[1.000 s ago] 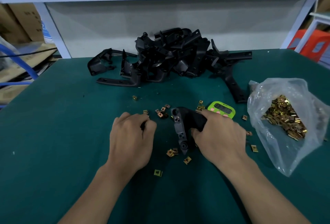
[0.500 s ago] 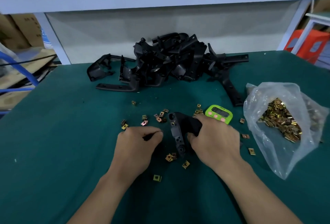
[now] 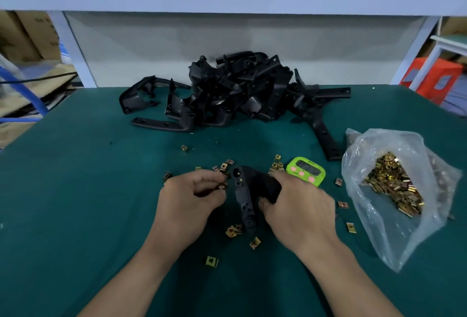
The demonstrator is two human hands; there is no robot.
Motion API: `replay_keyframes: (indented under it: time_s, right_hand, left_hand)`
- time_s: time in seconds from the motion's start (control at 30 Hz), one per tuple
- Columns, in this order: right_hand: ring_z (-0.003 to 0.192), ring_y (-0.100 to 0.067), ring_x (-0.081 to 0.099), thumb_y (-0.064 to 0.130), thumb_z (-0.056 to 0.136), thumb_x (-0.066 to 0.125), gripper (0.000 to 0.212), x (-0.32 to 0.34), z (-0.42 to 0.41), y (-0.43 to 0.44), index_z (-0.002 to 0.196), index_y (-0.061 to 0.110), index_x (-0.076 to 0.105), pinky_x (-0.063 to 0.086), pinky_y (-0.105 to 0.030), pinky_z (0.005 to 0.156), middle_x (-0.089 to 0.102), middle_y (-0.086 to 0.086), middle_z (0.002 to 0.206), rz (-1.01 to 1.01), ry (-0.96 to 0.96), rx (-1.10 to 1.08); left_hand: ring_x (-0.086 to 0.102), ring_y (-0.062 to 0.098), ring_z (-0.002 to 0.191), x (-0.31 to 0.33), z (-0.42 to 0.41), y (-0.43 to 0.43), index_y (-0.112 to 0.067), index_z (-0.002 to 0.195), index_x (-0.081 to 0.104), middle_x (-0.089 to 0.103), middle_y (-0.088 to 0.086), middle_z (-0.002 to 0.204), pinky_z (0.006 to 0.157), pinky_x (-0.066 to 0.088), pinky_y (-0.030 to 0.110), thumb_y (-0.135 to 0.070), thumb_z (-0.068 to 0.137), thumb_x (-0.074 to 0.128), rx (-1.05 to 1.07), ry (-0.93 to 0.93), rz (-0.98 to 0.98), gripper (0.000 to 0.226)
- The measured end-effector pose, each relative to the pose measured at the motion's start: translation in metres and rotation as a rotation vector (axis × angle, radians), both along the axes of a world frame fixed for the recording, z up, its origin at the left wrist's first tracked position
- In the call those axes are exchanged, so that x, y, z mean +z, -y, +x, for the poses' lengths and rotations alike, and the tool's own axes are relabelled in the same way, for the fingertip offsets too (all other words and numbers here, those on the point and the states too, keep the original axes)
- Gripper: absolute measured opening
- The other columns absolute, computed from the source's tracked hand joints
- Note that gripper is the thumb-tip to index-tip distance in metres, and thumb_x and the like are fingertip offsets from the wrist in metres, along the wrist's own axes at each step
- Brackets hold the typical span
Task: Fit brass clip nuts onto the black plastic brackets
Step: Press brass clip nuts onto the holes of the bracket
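Observation:
My right hand point(image 3: 298, 208) grips a black plastic bracket point(image 3: 243, 197) by its wide end, and the bracket's long arm with holes points toward me on the green mat. My left hand point(image 3: 187, 200) pinches a brass clip nut point(image 3: 223, 186) in its fingertips, just left of the bracket's upper end. Several loose brass clip nuts point(image 3: 233, 230) lie scattered on the mat around both hands. A heap of black brackets point(image 3: 235, 89) is piled at the back of the table.
A clear plastic bag point(image 3: 394, 187) full of brass clip nuts sits at the right. A green timer point(image 3: 305, 170) lies just beyond my right hand. A white shelf frame and back panel close off the far edge of the table.
My left hand has moved right toward the bracket's upper end with a clip nut in its fingertips. The right hand keeps its hold on the bracket.

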State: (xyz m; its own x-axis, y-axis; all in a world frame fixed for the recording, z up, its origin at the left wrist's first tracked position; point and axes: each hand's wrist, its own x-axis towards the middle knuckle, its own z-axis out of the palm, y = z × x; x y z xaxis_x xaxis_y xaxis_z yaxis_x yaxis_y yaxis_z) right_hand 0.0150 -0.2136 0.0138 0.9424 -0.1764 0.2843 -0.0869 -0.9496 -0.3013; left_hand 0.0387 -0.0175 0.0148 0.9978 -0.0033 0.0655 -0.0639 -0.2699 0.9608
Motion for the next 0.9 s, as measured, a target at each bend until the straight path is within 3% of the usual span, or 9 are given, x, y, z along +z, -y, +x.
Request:
replay_keyframes:
  time_s: [0.2, 0.33, 0.43, 0.57, 0.73, 0.9]
  right_hand:
    - [0.059, -0.021, 0.039, 0.054, 0.079, 0.065, 0.029, 0.0004, -0.0001, 0.0011, 0.091, 0.030, 0.055, 0.024, -0.032, 0.051, 0.046, 0.011, 0.062, 0.016, -0.003, -0.003]
    - [0.057, -0.019, 0.037, 0.054, 0.078, 0.065, 0.029, 0.0007, -0.0006, 0.0004, 0.090, 0.030, 0.055, 0.021, -0.028, 0.048, 0.046, 0.011, 0.061, 0.007, 0.013, 0.009]
    - [0.059, -0.020, 0.042, 0.054, 0.080, 0.065, 0.027, 0.0014, 0.0001, 0.0006, 0.092, 0.032, 0.056, 0.028, -0.032, 0.052, 0.051, 0.011, 0.065, 0.019, -0.012, 0.015]
    - [0.058, -0.019, 0.039, 0.052, 0.080, 0.065, 0.024, 0.0030, -0.0020, -0.0005, 0.090, 0.033, 0.054, 0.023, -0.029, 0.049, 0.047, 0.012, 0.062, 0.032, -0.013, 0.012]
    - [0.061, -0.021, 0.043, 0.052, 0.081, 0.065, 0.024, 0.0043, -0.0014, -0.0009, 0.092, 0.033, 0.056, 0.028, -0.033, 0.055, 0.050, 0.013, 0.064, 0.055, -0.018, 0.000]
    - [0.056, -0.017, 0.038, 0.051, 0.082, 0.066, 0.024, 0.0039, -0.0031, -0.0022, 0.088, 0.033, 0.051, 0.026, -0.032, 0.052, 0.045, 0.014, 0.061, 0.039, -0.026, 0.029]
  left_hand:
    - [0.069, 0.011, 0.062, 0.0005, -0.0029, 0.0019, -0.036, 0.082, 0.080, 0.078, 0.001, 0.075, 0.058, 0.052, 0.016, -0.016, 0.095, 0.070, -0.018, -0.021, -0.117, 0.025]
    - [0.065, 0.011, 0.063, 0.0037, -0.0042, 0.0055, -0.025, 0.080, 0.081, 0.077, 0.004, 0.076, 0.060, 0.051, 0.017, -0.016, 0.091, 0.073, -0.033, -0.026, -0.201, 0.016]
    - [0.064, 0.010, 0.063, 0.0049, -0.0034, 0.0054, -0.020, 0.076, 0.080, 0.075, 0.004, 0.072, 0.061, 0.051, 0.016, -0.012, 0.085, 0.078, -0.068, 0.007, -0.210, 0.011]
    - [0.068, 0.013, 0.063, 0.0049, -0.0048, 0.0045, -0.020, 0.079, 0.081, 0.075, 0.007, 0.072, 0.060, 0.051, 0.018, -0.011, 0.081, 0.081, -0.087, -0.014, -0.230, 0.009]
    - [0.071, 0.015, 0.067, 0.0029, -0.0012, 0.0058, -0.026, 0.089, 0.083, 0.077, 0.010, 0.078, 0.061, 0.054, 0.018, -0.008, 0.086, 0.077, -0.027, -0.046, -0.292, 0.019]
    - [0.069, 0.015, 0.068, 0.0055, -0.0026, 0.0043, -0.018, 0.086, 0.082, 0.076, 0.010, 0.077, 0.063, 0.054, 0.020, -0.003, 0.089, 0.074, -0.085, -0.054, -0.289, 0.017]
